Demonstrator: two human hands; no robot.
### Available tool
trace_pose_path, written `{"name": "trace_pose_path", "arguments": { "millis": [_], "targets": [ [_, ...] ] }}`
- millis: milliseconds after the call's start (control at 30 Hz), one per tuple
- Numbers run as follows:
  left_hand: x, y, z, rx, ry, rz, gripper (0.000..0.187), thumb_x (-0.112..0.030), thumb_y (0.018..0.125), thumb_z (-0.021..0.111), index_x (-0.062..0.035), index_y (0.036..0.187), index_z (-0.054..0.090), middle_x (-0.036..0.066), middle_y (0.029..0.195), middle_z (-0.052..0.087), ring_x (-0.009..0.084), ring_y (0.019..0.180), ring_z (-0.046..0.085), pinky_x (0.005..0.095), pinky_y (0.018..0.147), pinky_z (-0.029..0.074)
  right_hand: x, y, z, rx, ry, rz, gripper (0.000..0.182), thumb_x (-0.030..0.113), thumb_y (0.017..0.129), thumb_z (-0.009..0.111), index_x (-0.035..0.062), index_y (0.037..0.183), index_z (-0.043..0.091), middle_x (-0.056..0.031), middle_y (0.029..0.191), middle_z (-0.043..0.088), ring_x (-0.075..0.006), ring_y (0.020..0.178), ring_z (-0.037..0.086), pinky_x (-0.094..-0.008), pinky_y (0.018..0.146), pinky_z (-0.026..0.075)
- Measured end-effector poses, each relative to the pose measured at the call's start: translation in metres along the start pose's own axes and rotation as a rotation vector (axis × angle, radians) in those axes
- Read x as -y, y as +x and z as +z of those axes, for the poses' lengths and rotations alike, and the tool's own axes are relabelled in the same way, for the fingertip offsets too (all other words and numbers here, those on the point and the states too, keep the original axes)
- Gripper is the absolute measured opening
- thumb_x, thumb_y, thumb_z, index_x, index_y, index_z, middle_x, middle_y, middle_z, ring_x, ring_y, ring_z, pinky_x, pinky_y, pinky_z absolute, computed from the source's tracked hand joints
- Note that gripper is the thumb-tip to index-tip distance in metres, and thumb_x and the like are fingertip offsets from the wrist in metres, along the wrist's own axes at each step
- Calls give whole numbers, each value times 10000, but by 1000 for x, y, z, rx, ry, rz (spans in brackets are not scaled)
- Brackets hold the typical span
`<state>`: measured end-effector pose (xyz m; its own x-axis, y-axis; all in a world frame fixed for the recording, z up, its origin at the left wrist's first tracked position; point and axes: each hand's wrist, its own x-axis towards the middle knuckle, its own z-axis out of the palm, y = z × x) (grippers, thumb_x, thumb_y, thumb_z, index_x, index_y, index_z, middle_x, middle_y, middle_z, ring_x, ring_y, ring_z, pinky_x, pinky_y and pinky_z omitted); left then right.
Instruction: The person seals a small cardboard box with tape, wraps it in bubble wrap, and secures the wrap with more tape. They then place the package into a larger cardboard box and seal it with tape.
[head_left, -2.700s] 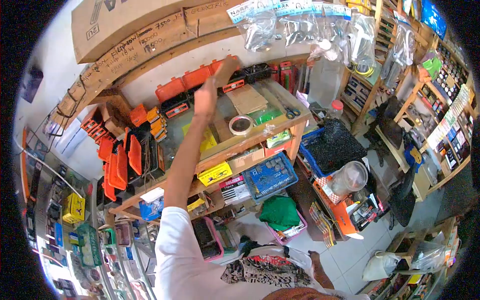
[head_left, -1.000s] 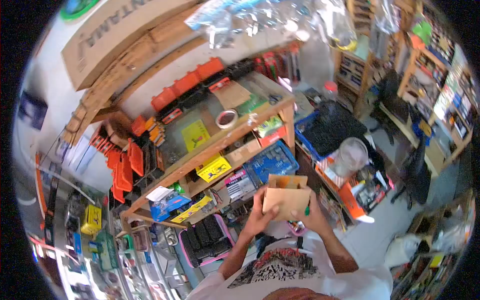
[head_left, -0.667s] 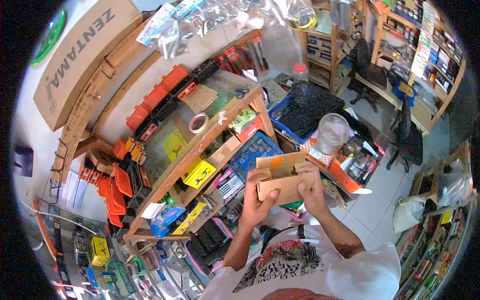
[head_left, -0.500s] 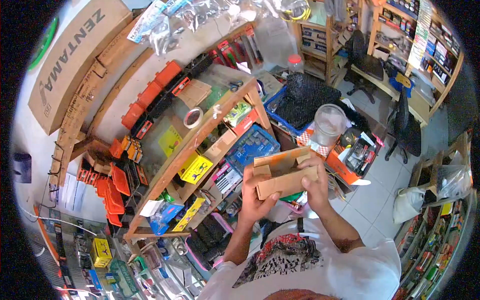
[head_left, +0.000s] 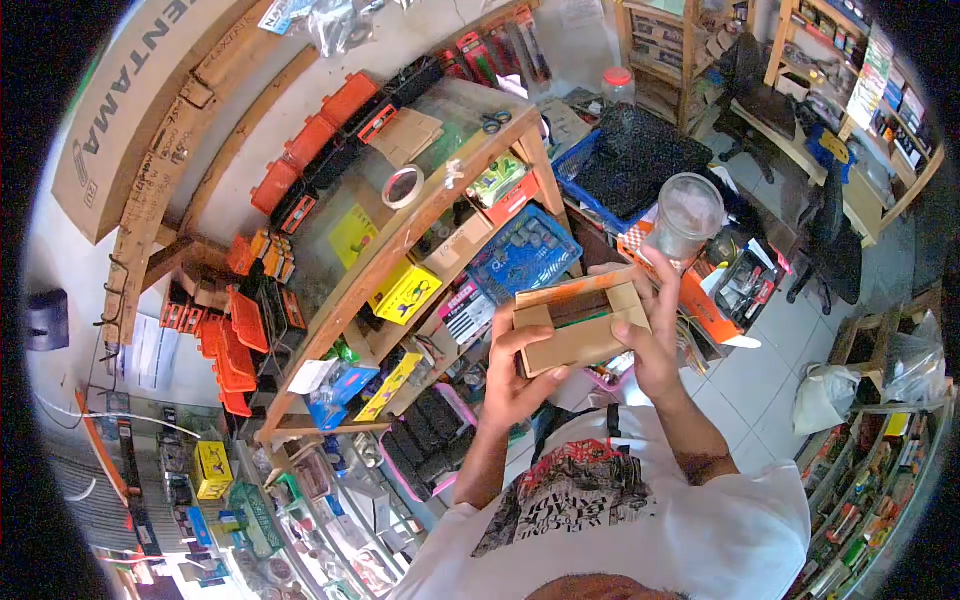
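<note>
A small brown cardboard box (head_left: 575, 338) is held out in front of my chest, its top open and its inside showing. My left hand (head_left: 515, 372) grips the left end, fingers over the near wall and thumb below. My right hand (head_left: 652, 335) holds the right end, with the thumb pressed on the near wall and the fingers raised behind the right side. The far wall of the box has an orange mark along its inner face. Something green shows through the box's opening.
A wood-framed glass counter (head_left: 400, 215) stands to the left, with a tape roll (head_left: 403, 187) and orange cases (head_left: 315, 140) on it. Beyond the box are a clear plastic tub (head_left: 688, 215) and a blue crate (head_left: 600, 195). A white sack (head_left: 825, 397) sits at right.
The box's walls now stand squarer around a wider opening. My right fingers have lifted and spread behind its right side. The view has shifted slightly.
</note>
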<state>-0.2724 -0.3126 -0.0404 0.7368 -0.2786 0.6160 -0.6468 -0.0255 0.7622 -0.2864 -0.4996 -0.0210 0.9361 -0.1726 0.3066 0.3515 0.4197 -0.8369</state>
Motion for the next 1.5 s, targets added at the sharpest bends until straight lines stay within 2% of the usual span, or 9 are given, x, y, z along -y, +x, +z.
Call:
{"name": "trace_pose_path", "arguments": {
  "millis": [133,233,333,433,633,933,1133,1233,1500],
  "targets": [
    [-2,-8,-6,10,-17,-52,520,-74,796,781,-117,1258,544,237,1357,477,389,1266,497,499,1043,411,-12,1,-11,139,-162,-59,423,274,1008,560,55,1331,395,-200,1304,553,-276,1215,542,-411,1070,398],
    [0,-4,-6,27,-36,16,525,-77,780,791,-121,1253,568,240,1375,470,392,1271,503,509,1038,421,-18,-2,-13,130,-143,-81,240,239,1039,473,57,1191,438,-236,1256,572,-264,1156,580,-411,1014,447],
    [-2,-3,-6,51,30,53,523,-92,765,804,-126,1241,592,246,1383,467,399,1274,507,513,1029,431,-10,-8,-8,59,-178,62,177,220,1046,449,56,1111,458,-229,1222,582,-239,1118,585,-389,993,459],
    [-4,-3,-7,65,67,67,511,-116,764,813,-133,1230,605,256,1387,466,401,1274,505,511,1017,441,-6,-9,-6,63,-108,65,189,240,1063,462,61,1115,493,-162,1214,598,-207,1113,572,-374,1000,451],
    [-8,1,-9,61,91,167,539,-185,768,833,-152,1247,588,288,1385,460,407,1237,525,520,984,458,0,-7,-4,109,-44,20,197,151,1002,493,32,1159,502,-161,1198,605,-207,1105,581,-383,994,456],
    [-4,-2,-14,36,93,223,580,-205,757,854,-164,1262,572,292,1392,455,417,1221,535,520,949,485,-4,-7,-1,98,-125,22,182,161,983,562,21,1100,569,-144,1151,625,-218,1102,586,-370,1006,438],
    [-18,-4,-24,134,91,99,601,-203,695,895,-152,1224,613,262,1353,511,407,1200,569,518,921,515,14,-2,-15,348,-257,204,202,181,937,663,29,1060,608,-157,1160,655,-195,1070,615,-349,935,476],
    [-14,-8,-22,151,118,126,585,-219,673,903,-137,1189,638,251,1315,542,406,1175,592,520,896,529,19,-6,-19,372,-243,260,165,131,940,675,38,1072,640,-103,1158,673,-173,1088,617,-341,956,482],
    [-4,-15,-20,129,107,165,565,-274,686,896,-109,1162,642,275,1271,566,431,1106,627,515,853,555,6,-10,-27,373,-218,247,158,129,911,728,38,1025,667,-104,1126,698,-188,1077,641,-339,962,486]
  ]
}}
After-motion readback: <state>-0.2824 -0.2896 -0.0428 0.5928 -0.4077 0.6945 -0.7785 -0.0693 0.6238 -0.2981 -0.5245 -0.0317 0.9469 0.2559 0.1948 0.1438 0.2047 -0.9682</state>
